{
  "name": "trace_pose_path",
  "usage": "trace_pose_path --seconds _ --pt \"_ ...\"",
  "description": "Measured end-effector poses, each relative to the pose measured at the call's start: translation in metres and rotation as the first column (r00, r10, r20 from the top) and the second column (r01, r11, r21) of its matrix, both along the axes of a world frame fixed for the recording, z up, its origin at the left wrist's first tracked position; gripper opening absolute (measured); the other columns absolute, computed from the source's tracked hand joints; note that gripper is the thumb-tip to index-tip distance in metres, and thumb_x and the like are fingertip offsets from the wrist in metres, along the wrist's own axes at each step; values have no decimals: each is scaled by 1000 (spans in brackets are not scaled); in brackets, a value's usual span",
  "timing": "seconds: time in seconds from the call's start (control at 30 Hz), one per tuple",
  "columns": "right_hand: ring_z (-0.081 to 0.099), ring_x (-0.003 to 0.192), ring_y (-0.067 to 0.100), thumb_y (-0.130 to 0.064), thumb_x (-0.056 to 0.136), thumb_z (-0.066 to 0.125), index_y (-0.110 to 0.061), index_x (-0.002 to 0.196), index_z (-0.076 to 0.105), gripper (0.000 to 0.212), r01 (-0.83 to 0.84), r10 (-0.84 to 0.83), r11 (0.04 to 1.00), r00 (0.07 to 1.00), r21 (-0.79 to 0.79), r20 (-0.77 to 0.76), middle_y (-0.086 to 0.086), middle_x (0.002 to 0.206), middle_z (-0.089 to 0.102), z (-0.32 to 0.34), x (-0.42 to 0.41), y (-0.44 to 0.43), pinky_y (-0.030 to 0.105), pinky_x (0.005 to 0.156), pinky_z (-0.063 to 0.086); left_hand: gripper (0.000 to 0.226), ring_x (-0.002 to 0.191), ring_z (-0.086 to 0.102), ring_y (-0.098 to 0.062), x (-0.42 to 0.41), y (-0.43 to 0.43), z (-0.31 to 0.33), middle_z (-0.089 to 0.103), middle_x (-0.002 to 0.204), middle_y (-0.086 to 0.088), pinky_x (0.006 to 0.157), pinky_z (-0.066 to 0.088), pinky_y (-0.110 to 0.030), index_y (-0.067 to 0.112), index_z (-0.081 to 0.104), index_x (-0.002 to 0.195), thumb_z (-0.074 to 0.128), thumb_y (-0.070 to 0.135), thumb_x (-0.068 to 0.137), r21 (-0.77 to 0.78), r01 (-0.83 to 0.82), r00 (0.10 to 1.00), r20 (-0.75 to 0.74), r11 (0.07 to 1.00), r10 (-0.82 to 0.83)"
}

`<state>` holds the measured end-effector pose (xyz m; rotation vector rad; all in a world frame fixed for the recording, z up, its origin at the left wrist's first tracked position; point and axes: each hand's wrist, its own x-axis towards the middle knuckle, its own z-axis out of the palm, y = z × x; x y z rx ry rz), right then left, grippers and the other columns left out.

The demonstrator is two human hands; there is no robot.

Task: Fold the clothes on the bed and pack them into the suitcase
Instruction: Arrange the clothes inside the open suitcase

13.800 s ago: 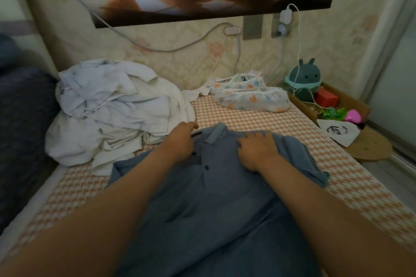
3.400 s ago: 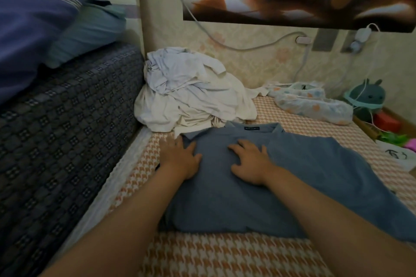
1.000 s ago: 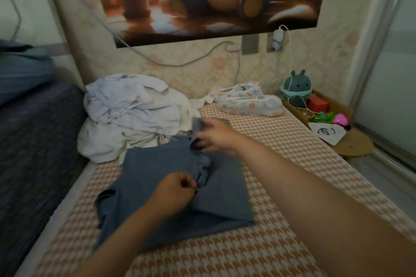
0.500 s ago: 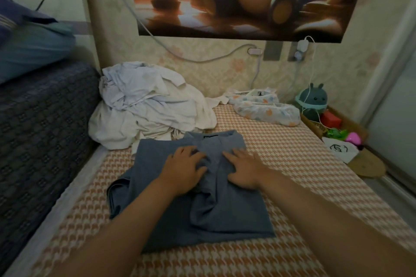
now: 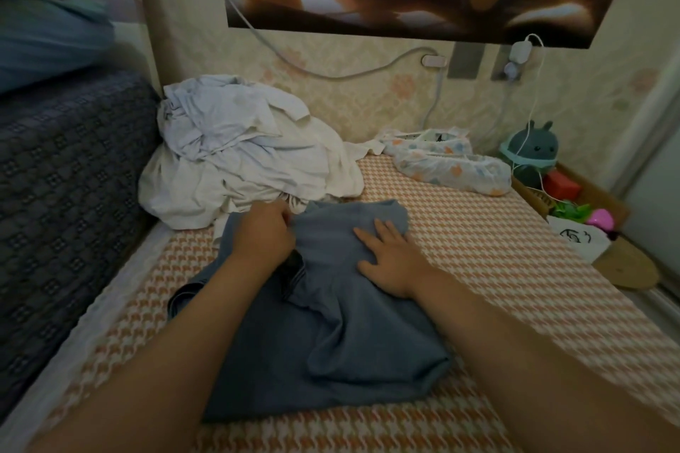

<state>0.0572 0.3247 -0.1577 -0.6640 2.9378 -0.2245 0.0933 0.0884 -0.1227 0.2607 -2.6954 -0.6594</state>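
A blue polo shirt lies partly folded on the orange-and-white checked bed. My left hand sits at the shirt's far left edge, fingers curled and pinching a fold of the blue cloth. My right hand lies flat on the shirt's upper right part with the fingers spread. Behind the shirt, a heap of white clothes is piled against the wall. No suitcase is in view.
A dark patterned sofa arm borders the bed on the left. A floral cloth bundle lies at the back right. Beside the bed stand a green plush toy, a box of small toys and a round wooden stool.
Half a second ago both hands pressed flat on the shirt. My left hand has since moved to the far left edge and curled onto the cloth; a blue flap now lies under my right hand.
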Motion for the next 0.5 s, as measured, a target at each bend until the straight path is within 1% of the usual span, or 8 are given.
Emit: trace_pose_path --seconds 0.07,0.13,0.2,0.27,0.3,0.37,0.43,0.5 --pt "-16 151 24 -57 98 32 -39 157 -2 70 3 -3 1000 1000 31 2 7 165 -14 -3 2 -2 51 121 -8 14 100 53 -24 8 -2 -3 58 115 -11 83 44 -31 14 64 97 57 16 86 -272 -27 974 210 962 87" --pt "-16 151 24 -57 99 30 -38 157 -4 70 4 -4 999 1000 40 0 7 164 -15 -3 4 -3 52 121 -8 28 120 44 -29 8 3 -9 50 129 -10 100 36 -37 16 62 115 56 21 89 -424 -12 978 186 906 100" --pt "-16 151 24 -58 98 31 -37 157 -3 71 4 -4 997 1000 71 0 8 165 -13 2 4 -1 52 120 -9 33 118 47 -27 8 19 -6 53 129 -6 98 40 -38 18 63 120 53 18 89 -354 182 983 57 917 -173" --pt "-16 151 25 -58 96 35 -35 157 -2 75 8 -9 995 1000 98 5 9 165 -12 8 5 1 51 121 -9 38 126 46 -24 9 37 -8 51 138 -3 105 38 -37 21 60 129 49 25 94 -167 447 893 146 879 -426" --pt "-16 151 24 -57 95 39 -33 158 -1 78 11 -12 995 1000 95 12 9 165 -11 12 7 2 49 121 -9 43 134 39 -24 12 44 -13 44 147 -1 111 33 -39 24 52 138 45 35 96 -132 508 844 275 851 -461" --pt "-12 152 22 -50 94 47 -27 159 3 82 -16 15 998 1000 58 7 8 166 -7 21 16 2 45 123 -5 60 147 19 -24 21 49 -26 18 161 1 119 18 -45 30 24 153 33 54 98 -213 522 784 501 826 -366" --pt "-4 152 18 -40 96 50 -23 159 8 78 -98 98 995 995 -7 8 3 166 -1 31 32 2 36 123 -1 64 149 12 -24 32 47 -35 10 163 -2 120 11 -44 29 12 155 28 57 99 -337 501 814 497 798 -301" --pt "6 152 15 -33 101 46 -23 159 11 68 -155 163 983 984 -98 75 -1 166 5 39 55 3 28 120 4 56 141 28 -25 47 45 -27 30 156 -5 117 20 -41 25 32 149 37 49 99 -399 472 871 349 786 -346"
